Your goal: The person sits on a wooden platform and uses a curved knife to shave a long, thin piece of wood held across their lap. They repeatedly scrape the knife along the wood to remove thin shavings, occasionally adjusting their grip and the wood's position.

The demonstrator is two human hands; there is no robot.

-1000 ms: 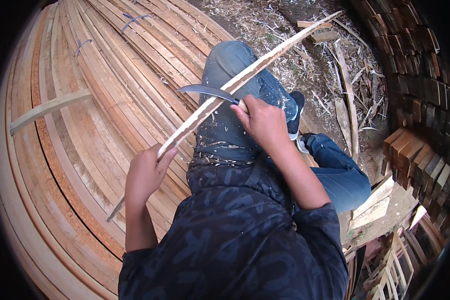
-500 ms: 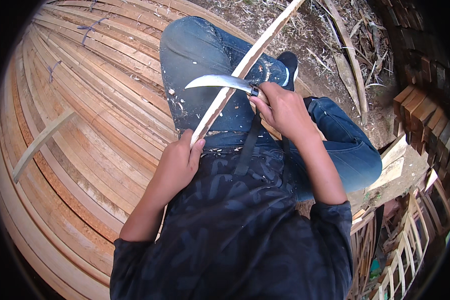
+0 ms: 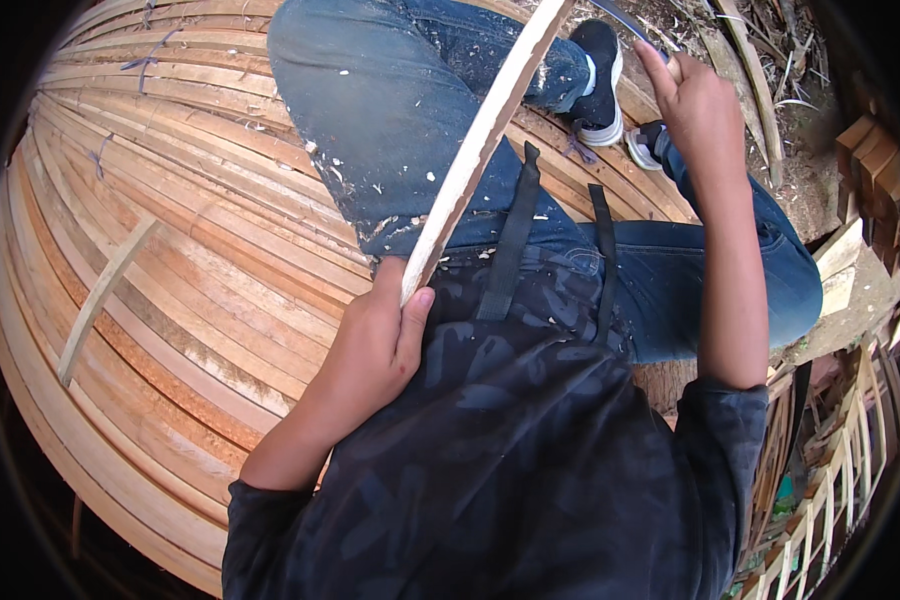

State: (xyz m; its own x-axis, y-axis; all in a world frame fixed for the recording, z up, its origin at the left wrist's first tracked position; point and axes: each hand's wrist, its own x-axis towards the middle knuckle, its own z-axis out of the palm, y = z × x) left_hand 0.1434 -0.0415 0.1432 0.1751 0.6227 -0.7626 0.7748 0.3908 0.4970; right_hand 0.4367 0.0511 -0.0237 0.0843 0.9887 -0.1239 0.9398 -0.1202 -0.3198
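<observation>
Closed round the near end of a long wooden strip is my left hand (image 3: 375, 325), in front of my waist. The wooden strip (image 3: 480, 150) slants up and away to the right across my thigh; one face is pale and freshly cut, and its other edge is brown and rough. At the upper right, my right hand (image 3: 703, 112) grips a knife by its wooden handle. Only part of the curved knife blade (image 3: 625, 22) shows near the top edge, pointing up and left beside the far part of the strip.
I sit on long stacked wooden strips (image 3: 170, 290) that spread to the left, with a short loose piece (image 3: 105, 300) lying across them. Wood shavings litter the ground (image 3: 810, 90) at the far right. Cut boards (image 3: 878, 175) and a slatted wooden frame (image 3: 830, 480) stand to the right.
My right hand and the knife have moved away along the strip, up and to the right. The strip stays in my left hand and is tilted a little steeper. The whole view has shifted slightly.
</observation>
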